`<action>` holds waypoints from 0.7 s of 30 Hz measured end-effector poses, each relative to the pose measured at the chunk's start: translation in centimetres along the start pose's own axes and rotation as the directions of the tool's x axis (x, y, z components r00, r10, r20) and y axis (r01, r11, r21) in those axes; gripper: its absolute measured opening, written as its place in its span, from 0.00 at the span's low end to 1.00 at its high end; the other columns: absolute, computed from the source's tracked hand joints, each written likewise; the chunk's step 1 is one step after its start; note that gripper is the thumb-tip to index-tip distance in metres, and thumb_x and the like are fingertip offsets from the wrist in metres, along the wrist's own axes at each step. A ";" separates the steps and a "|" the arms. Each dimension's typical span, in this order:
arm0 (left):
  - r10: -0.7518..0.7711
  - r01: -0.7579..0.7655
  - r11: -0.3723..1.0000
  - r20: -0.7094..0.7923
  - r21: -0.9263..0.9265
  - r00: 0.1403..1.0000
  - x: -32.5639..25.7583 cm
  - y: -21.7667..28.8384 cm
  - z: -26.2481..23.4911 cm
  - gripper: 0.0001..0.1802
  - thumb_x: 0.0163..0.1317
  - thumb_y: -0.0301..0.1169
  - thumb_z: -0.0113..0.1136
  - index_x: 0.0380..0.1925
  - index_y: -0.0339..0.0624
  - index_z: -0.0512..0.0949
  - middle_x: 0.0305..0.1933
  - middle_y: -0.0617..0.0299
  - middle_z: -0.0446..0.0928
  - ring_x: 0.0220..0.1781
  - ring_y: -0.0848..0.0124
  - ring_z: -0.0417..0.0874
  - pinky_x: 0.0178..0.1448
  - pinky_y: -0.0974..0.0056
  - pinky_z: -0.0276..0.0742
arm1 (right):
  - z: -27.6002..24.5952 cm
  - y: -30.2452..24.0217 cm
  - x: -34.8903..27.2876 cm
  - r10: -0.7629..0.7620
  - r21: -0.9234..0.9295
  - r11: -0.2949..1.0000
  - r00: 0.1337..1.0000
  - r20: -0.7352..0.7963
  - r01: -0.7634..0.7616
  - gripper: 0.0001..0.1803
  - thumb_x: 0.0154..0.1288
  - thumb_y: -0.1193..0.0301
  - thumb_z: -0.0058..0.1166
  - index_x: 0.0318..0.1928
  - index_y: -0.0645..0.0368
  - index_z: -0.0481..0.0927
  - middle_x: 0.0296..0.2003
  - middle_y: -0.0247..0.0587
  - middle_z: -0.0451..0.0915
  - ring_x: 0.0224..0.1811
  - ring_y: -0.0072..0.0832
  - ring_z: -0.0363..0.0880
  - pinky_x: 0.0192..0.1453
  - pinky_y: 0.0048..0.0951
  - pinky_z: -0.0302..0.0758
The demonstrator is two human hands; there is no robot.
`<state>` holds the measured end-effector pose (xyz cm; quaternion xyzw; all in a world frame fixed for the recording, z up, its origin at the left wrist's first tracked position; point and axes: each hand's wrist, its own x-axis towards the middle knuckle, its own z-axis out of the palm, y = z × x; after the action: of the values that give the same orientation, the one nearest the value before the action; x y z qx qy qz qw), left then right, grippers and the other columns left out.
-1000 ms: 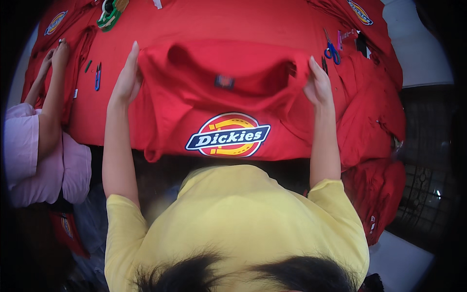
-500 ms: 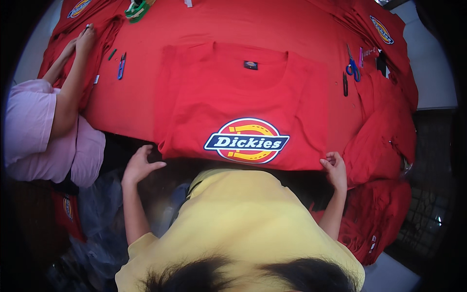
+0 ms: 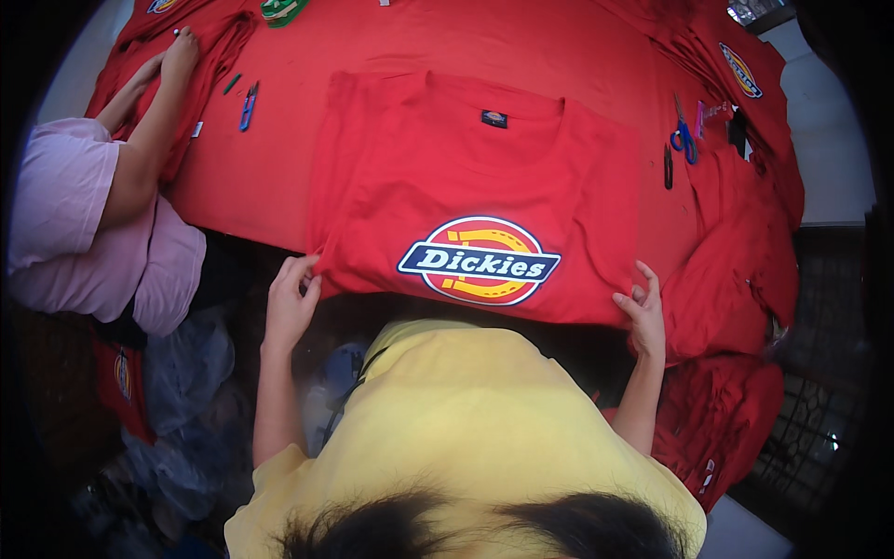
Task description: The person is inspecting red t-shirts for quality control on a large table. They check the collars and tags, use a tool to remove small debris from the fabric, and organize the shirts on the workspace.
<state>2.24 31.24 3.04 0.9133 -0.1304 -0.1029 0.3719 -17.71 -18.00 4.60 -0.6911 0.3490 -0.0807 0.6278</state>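
Note:
A red T-shirt (image 3: 484,186) lies spread in front of me, its neckline away from me and an oval printed badge on its near part. Its near edge hangs a little over the table's front edge. At that edge's left corner, my left hand (image 3: 292,296) pinches the red cloth between thumb and fingers. By the right corner is my right hand (image 3: 644,312), its thumb and fingers apart, close against the shirt's side; no cloth shows between them.
The table is covered in red cloth (image 3: 251,191). Blue thread snips (image 3: 248,107) lie left, blue-handled scissors (image 3: 684,140) and dark snips (image 3: 668,168) right. A green tape dispenser (image 3: 281,11) is at the back. Red garments (image 3: 731,252) heap at right. A co-worker's arm (image 3: 154,121) works at left.
My left hand has moved up and right and closed on the shirt's left corner. My right hand has loosened from the right corner, its fingers spreading. The view has shifted slightly.

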 end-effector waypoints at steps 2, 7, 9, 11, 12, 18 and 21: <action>0.006 -0.002 1.000 0.129 -0.029 0.992 0.1 -0.8 -0.7 0.16 0.56 0.20 0.58 0.46 0.33 0.75 0.35 0.54 0.76 0.37 0.66 0.81 0.43 0.63 0.75 | -0.5 -0.9 -0.2 0.043 0.109 0.993 0.993 0.107 -0.055 0.13 0.63 0.74 0.58 0.48 0.59 0.76 0.32 0.23 0.71 0.35 0.11 0.65 0.42 0.16 0.62; 0.096 -0.119 0.973 0.120 0.199 0.988 1.3 -0.4 -2.6 0.09 0.57 0.20 0.57 0.39 0.33 0.78 0.37 0.51 0.77 0.37 0.56 0.81 0.43 0.58 0.75 | -2.5 -0.9 0.6 0.139 0.211 0.956 0.949 0.282 -0.203 0.10 0.67 0.75 0.53 0.48 0.58 0.77 0.31 0.21 0.70 0.33 0.10 0.63 0.38 0.16 0.60; 0.296 -0.298 0.934 0.038 0.198 0.954 1.9 2.3 -3.2 0.07 0.58 0.24 0.59 0.36 0.34 0.76 0.38 0.51 0.74 0.35 0.56 0.79 0.40 0.59 0.73 | -2.9 -1.6 0.8 0.099 0.147 0.979 0.957 0.272 -0.143 0.08 0.68 0.74 0.52 0.47 0.58 0.77 0.31 0.22 0.70 0.31 0.11 0.64 0.36 0.16 0.60; 0.236 -0.244 0.965 0.084 0.098 0.968 2.5 6.5 -3.9 0.09 0.57 0.26 0.61 0.36 0.33 0.76 0.36 0.51 0.74 0.31 0.58 0.78 0.37 0.60 0.73 | -1.0 -3.5 0.6 -0.011 -0.023 1.000 0.973 0.231 0.017 0.08 0.68 0.74 0.53 0.46 0.60 0.77 0.32 0.24 0.73 0.32 0.12 0.67 0.35 0.16 0.63; 0.260 -0.266 0.961 0.092 0.072 0.961 2.9 8.3 -3.6 0.09 0.57 0.25 0.61 0.36 0.33 0.75 0.34 0.53 0.74 0.30 0.63 0.77 0.35 0.63 0.72 | 0.8 -5.0 0.2 -0.072 -0.084 0.992 0.970 0.230 0.094 0.08 0.67 0.73 0.54 0.46 0.60 0.76 0.32 0.25 0.73 0.32 0.13 0.68 0.36 0.17 0.64; 0.466 -0.449 0.885 0.263 -0.123 0.845 6.9 16.9 5.1 0.14 0.55 0.28 0.63 0.40 0.36 0.72 0.28 0.55 0.75 0.25 0.68 0.73 0.32 0.64 0.70 | 12.3 -8.1 -0.4 -0.247 0.056 0.968 0.900 0.361 0.243 0.14 0.65 0.77 0.55 0.51 0.64 0.75 0.39 0.32 0.77 0.41 0.16 0.74 0.46 0.19 0.71; 0.441 -0.348 0.881 0.292 -0.320 0.849 8.0 18.4 8.1 0.21 0.52 0.26 0.65 0.45 0.37 0.69 0.34 0.55 0.75 0.27 0.69 0.73 0.34 0.65 0.71 | 14.9 -7.6 0.2 -0.239 0.210 0.965 0.867 0.437 0.160 0.17 0.65 0.79 0.55 0.55 0.65 0.74 0.41 0.35 0.77 0.43 0.18 0.75 0.49 0.21 0.73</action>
<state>4.49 10.75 9.63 0.7768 -0.3675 -0.2031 0.4694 -6.48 -6.22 8.63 -0.6680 0.1097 -0.0089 0.7360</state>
